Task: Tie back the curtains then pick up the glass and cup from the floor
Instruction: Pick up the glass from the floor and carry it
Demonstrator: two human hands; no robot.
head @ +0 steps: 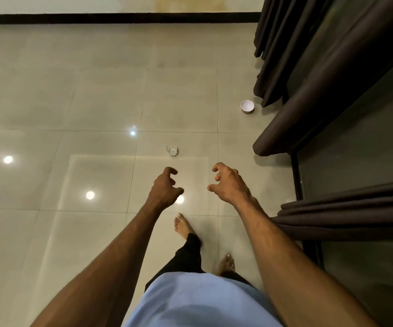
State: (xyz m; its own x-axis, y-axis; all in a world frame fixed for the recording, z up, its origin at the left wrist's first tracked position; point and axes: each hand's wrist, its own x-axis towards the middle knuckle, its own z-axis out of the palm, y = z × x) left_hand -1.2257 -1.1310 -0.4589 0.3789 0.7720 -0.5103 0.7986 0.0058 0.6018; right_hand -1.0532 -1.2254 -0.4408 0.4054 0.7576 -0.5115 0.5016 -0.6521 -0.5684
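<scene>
I see glossy floor tiles [96,90], matt dark cloth curtains [308,90], a clear glass [172,151], and a smooth white cup [247,106].

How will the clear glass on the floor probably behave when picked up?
The glass looks clear and smooth, so it may be slippery. Over the hard tiled floor it would probably break if dropped. It stands upright and short, so tipping seems unlikely.

The left forearm [110,256] enters from 7 o'clock, the right forearm [283,253] from 5 o'clock; both extend toward 12 o'clock. The left hand [166,186] and right hand [228,182] are level, apart, palms down, fingers loosely curled, gripping nothing.
</scene>
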